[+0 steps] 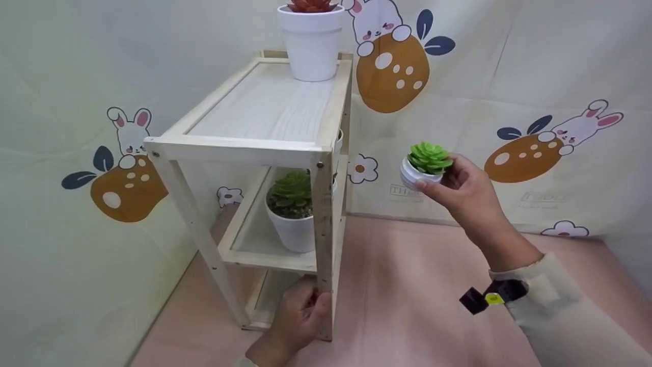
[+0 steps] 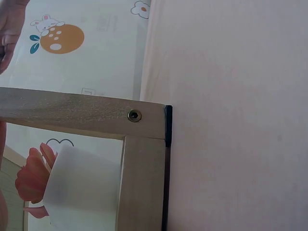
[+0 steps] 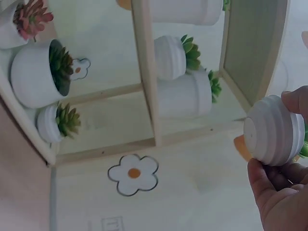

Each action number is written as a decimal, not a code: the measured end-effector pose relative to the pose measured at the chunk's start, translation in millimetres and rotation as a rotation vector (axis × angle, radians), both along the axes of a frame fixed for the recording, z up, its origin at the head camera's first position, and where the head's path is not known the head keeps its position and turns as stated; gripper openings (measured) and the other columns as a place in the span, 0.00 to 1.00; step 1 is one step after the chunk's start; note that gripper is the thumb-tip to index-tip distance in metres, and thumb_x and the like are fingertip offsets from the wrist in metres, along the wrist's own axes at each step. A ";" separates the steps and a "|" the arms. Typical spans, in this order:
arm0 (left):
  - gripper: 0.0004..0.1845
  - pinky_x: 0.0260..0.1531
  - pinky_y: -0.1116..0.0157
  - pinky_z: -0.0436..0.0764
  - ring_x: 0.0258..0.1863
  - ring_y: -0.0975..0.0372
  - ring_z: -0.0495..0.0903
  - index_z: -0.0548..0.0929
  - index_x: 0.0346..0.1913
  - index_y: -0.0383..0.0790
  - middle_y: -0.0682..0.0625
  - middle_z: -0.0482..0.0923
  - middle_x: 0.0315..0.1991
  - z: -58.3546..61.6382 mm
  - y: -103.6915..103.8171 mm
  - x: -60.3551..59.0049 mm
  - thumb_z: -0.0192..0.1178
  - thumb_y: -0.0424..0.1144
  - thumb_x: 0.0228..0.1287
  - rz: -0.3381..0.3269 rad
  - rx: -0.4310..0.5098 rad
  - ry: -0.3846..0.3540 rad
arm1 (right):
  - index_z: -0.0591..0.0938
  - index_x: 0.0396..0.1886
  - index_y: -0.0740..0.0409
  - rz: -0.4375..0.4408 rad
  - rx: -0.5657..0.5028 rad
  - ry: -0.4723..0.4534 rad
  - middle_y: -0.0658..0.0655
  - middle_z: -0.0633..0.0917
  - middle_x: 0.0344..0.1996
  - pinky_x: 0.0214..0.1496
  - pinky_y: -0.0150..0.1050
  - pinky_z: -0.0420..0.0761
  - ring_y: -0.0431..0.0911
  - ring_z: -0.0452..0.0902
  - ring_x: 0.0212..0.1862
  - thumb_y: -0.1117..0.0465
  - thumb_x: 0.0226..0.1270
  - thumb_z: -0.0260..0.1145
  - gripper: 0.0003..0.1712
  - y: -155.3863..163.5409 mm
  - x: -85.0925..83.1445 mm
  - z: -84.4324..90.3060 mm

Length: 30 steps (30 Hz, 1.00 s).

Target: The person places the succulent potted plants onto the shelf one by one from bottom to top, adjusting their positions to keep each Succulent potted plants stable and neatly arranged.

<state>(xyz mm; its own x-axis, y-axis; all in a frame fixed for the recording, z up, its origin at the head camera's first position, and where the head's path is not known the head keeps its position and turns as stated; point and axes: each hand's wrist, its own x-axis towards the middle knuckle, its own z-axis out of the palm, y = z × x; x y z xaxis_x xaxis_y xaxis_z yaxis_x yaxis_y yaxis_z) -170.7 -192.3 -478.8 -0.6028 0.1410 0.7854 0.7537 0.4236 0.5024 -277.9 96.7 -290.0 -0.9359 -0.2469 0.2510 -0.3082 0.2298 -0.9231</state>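
Observation:
A small potted succulent (image 1: 429, 162), bright green in a white ribbed pot, is held up right of the shelf by my right hand (image 1: 471, 196). Thumb and fingers pinch its pot (image 3: 272, 130) in the right wrist view. My left hand (image 1: 298, 313) grips the near right post (image 1: 324, 244) of the light wooden shelf rack (image 1: 234, 148), low down, with the thumb across the post. That post (image 2: 72, 113) crosses the left wrist view, where most of the left hand is out of frame.
On the rack's top board stands a white pot (image 1: 313, 46) with a red succulent. A larger green potted succulent (image 1: 293, 224) is on the middle board. Several more pots, including a small white one (image 3: 48, 124), show on the lower boards. A patterned cloth (image 1: 438, 122) hangs behind.

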 end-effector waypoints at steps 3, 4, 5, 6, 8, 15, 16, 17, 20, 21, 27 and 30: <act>0.02 0.28 0.77 0.77 0.30 0.73 0.74 0.79 0.44 0.38 0.52 0.80 0.32 0.0 -0.1 0.0 0.58 0.30 0.72 0.002 -0.004 0.002 | 0.66 0.76 0.58 0.012 -0.018 0.014 0.56 0.76 0.70 0.64 0.29 0.76 0.50 0.73 0.71 0.56 0.71 0.72 0.39 -9.1 1.8 13.5; 0.02 0.28 0.78 0.77 0.30 0.73 0.74 0.78 0.44 0.38 0.52 0.80 0.32 0.2 -0.1 -0.1 0.58 0.31 0.73 0.002 -0.005 0.003 | 0.66 0.76 0.58 0.017 -0.025 0.019 0.56 0.76 0.70 0.64 0.29 0.77 0.49 0.73 0.70 0.56 0.71 0.72 0.39 -12.3 2.3 18.0; 0.01 0.28 0.78 0.77 0.30 0.73 0.74 0.78 0.44 0.38 0.52 0.80 0.32 0.3 -0.3 -0.1 0.58 0.31 0.74 0.005 -0.007 0.005 | 0.67 0.76 0.58 0.021 -0.030 0.024 0.56 0.76 0.69 0.65 0.30 0.77 0.49 0.73 0.70 0.56 0.71 0.72 0.39 -15.4 2.8 22.3; 0.01 0.28 0.78 0.76 0.30 0.73 0.74 0.78 0.44 0.38 0.52 0.80 0.32 0.4 -0.3 -0.1 0.57 0.32 0.74 0.008 -0.008 0.005 | 0.67 0.76 0.58 0.026 -0.037 0.029 0.56 0.76 0.69 0.65 0.30 0.77 0.49 0.73 0.70 0.56 0.71 0.72 0.39 -18.4 3.4 26.4; 0.01 0.28 0.78 0.76 0.30 0.74 0.74 0.78 0.44 0.39 0.53 0.81 0.32 0.9 -0.4 -0.1 0.57 0.33 0.75 0.015 -0.012 0.006 | 0.67 0.76 0.58 0.040 -0.051 0.038 0.56 0.76 0.69 0.65 0.31 0.77 0.49 0.73 0.70 0.56 0.71 0.72 0.38 -24.1 4.4 34.0; 0.02 0.28 0.77 0.77 0.31 0.74 0.74 0.79 0.44 0.38 0.53 0.80 0.32 0.8 0.0 1.3 0.58 0.31 0.73 0.015 -0.014 -0.005 | 0.67 0.75 0.58 0.088 -0.131 0.065 0.56 0.76 0.68 0.65 0.32 0.78 0.50 0.74 0.69 0.58 0.71 0.71 0.37 -41.4 8.2 58.7; 0.02 0.28 0.77 0.77 0.31 0.74 0.74 0.79 0.44 0.38 0.53 0.80 0.32 0.6 0.1 1.3 0.58 0.31 0.73 0.013 -0.012 -0.008 | 0.68 0.75 0.58 0.094 -0.144 0.070 0.56 0.76 0.68 0.65 0.33 0.78 0.50 0.74 0.69 0.58 0.71 0.71 0.37 -43.9 8.7 62.6; 0.02 0.29 0.77 0.77 0.31 0.74 0.74 0.79 0.44 0.38 0.53 0.80 0.32 0.4 0.2 1.3 0.58 0.32 0.74 0.011 -0.012 -0.011 | 0.68 0.75 0.58 0.099 -0.157 0.072 0.56 0.76 0.68 0.65 0.33 0.78 0.50 0.73 0.69 0.58 0.71 0.71 0.37 -46.3 9.2 66.6; 0.02 0.29 0.77 0.78 0.31 0.74 0.75 0.79 0.45 0.38 0.52 0.81 0.33 0.1 0.5 0.8 0.57 0.33 0.75 0.018 -0.013 -0.011 | 0.68 0.74 0.58 0.104 -0.192 0.082 0.58 0.75 0.69 0.67 0.35 0.77 0.51 0.73 0.69 0.58 0.70 0.72 0.37 -53.2 10.8 78.3; 0.03 0.29 0.77 0.78 0.31 0.74 0.75 0.79 0.45 0.38 0.52 0.81 0.33 0.0 0.5 0.5 0.57 0.34 0.75 0.019 -0.012 -0.011 | 0.68 0.74 0.58 0.106 -0.204 0.087 0.58 0.75 0.69 0.68 0.36 0.77 0.52 0.73 0.69 0.59 0.69 0.73 0.37 -55.5 11.0 82.0; 0.04 0.29 0.77 0.77 0.31 0.74 0.75 0.79 0.45 0.38 0.52 0.81 0.33 -1.0 0.1 0.1 0.57 0.34 0.75 0.033 -0.025 -0.001 | 0.69 0.73 0.60 0.133 -0.241 0.132 0.59 0.77 0.67 0.71 0.40 0.75 0.51 0.74 0.68 0.61 0.68 0.72 0.36 -70.2 11.4 98.5; 0.04 0.29 0.78 0.78 0.32 0.74 0.75 0.80 0.46 0.38 0.52 0.81 0.33 -1.4 -0.4 0.4 0.57 0.35 0.76 0.031 -0.029 -0.002 | 0.70 0.72 0.61 0.144 -0.236 0.154 0.57 0.78 0.65 0.71 0.39 0.75 0.49 0.75 0.67 0.61 0.69 0.72 0.35 -77.8 10.4 103.7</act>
